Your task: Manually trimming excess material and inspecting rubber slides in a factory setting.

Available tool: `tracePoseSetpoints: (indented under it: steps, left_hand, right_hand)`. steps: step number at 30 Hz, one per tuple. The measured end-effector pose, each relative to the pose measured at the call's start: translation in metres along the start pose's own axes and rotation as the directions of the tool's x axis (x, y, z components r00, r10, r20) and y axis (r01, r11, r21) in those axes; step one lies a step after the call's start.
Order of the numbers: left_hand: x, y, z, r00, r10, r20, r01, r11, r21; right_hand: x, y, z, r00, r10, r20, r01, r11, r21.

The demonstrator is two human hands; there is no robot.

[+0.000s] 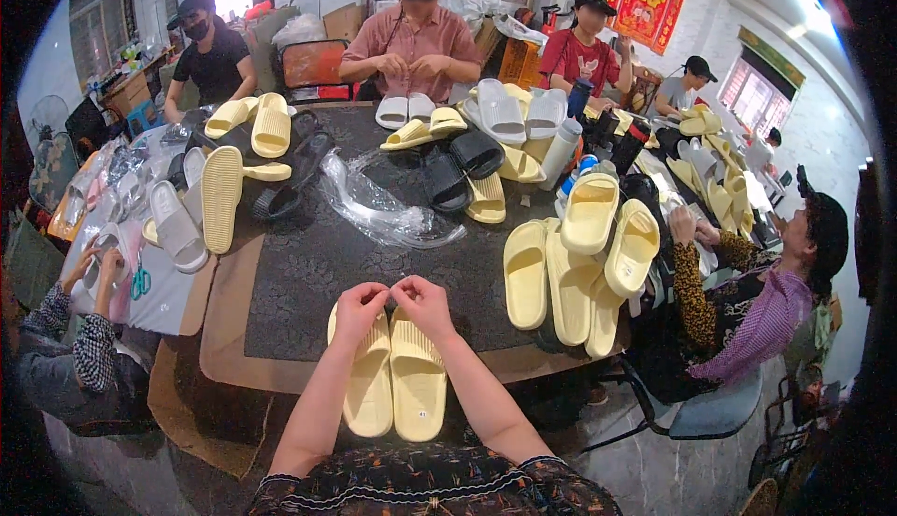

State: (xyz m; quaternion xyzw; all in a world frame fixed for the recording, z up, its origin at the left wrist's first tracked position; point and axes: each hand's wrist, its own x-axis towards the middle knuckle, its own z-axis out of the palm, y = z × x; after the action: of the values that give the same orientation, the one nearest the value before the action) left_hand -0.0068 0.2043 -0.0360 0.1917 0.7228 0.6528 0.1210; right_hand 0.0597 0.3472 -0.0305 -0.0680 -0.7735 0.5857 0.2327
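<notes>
A pair of pale yellow slide slippers lies side by side at the table's near edge, heels toward me: the left slipper (369,390) and the right slipper (418,394), which has a small white sticker at its heel. Above their toe ends my left hand (363,308) and my right hand (419,303) meet, fingertips pinched close together. Whatever they hold, if anything, is too small to make out. My wrists and hands partly cover the slippers' straps.
Crumpled clear plastic bags (383,203) lie mid-table. More yellow slippers (570,273) are heaped at the right, with black slides (458,170) and grey slides (177,226) farther off. Bottles (561,151) stand at the back right. Several co-workers sit around the table, one close on my right (747,301).
</notes>
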Motion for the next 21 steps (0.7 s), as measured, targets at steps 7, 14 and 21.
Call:
tracePoseSetpoints:
  steps: [7, 14, 21]
  left_hand:
    - [0.001, 0.001, 0.001, 1.000, 0.026, -0.003, -0.026, 1.000, 0.016]
    - [0.001, 0.007, 0.003, 1.000, 0.015, -0.017, -0.015, 0.999, -0.034]
    - [-0.001, 0.007, 0.001, 1.000, 0.023, -0.015, -0.024, 0.999, -0.041]
  right_hand:
    - [0.002, 0.018, 0.003, 0.998, 0.007, -0.068, 0.002, 0.991, 0.136]
    - [0.003, 0.012, 0.002, 0.990, 0.074, -0.122, -0.043, 0.971, 0.237]
    - [0.003, 0.011, 0.001, 0.997, 0.026, -0.079, -0.019, 0.996, 0.089]
